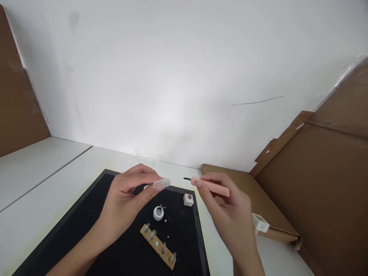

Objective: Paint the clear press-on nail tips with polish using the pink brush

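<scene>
My left hand (126, 199) pinches a small clear nail tip (161, 183) between thumb and fingers, held above a black mat (86, 222). Close to the tip, my right hand (230, 214) grips a thin pink brush (211, 186) whose dark point aims left at the tip, a short gap away. On the mat below sit a small open white jar (158, 213), a wooden strip (158, 245) with several metal pegs, and a small white cube (188, 199).
The mat lies on a white table (43, 184) against a white wall. A flat cardboard box (258, 199) sits to the right, with large cardboard sheets (330, 172) leaning behind it. A small white box (261, 224) lies by my right wrist.
</scene>
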The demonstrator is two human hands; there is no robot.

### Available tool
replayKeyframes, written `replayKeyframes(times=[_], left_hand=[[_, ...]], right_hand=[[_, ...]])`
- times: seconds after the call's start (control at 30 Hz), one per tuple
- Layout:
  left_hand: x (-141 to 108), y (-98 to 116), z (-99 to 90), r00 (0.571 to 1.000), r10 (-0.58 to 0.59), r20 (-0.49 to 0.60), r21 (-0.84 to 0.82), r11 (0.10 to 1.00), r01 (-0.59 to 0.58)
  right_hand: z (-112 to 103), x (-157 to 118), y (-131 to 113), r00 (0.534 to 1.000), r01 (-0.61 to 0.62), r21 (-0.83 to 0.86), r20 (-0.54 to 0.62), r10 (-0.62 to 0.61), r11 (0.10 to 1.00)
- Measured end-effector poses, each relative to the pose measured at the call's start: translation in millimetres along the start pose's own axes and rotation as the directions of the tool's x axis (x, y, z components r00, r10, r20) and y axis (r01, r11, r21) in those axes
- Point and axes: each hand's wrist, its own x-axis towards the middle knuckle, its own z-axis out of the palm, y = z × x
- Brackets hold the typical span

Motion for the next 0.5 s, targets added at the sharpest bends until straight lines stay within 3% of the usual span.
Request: replayKeyframes(times=[0.03, 0.1, 0.17, 0.33, 0.5], left_hand=[[1, 0, -2.6, 1.000, 0.002, -0.013, -0.006, 1.000, -0.002], [2, -2, -7.5, 0.999, 0.005, -0.035, -0.019, 1.000, -0.005], [3, -4, -11.6, 0.998, 0.009, -0.055, -0.020, 1.000, -0.010], [5, -8, -17.8, 0.997, -0.006, -0.080, 0.020, 1.000, 0.008], [7, -6, -18.9, 0.998, -0.030, -0.059, 0.012, 0.999, 0.031]], right_hand=[[0, 5, 7, 0.988, -0.067, -0.041, 0.136, 0.072, 0.997], [5, 13, 22, 0.889, -0.115, -0.146, 0.426, 0.167, 0.983], [15, 17, 37, 0.808, -0.107, -0.155, 0.562, 0.177, 0.982], [47, 16, 58, 0.633, -0.076, -0.142, 0.758, 0.158, 0.987], [65, 11, 67, 0.537, -0.019, -0.171, 0.829, 0.155, 0.985]])
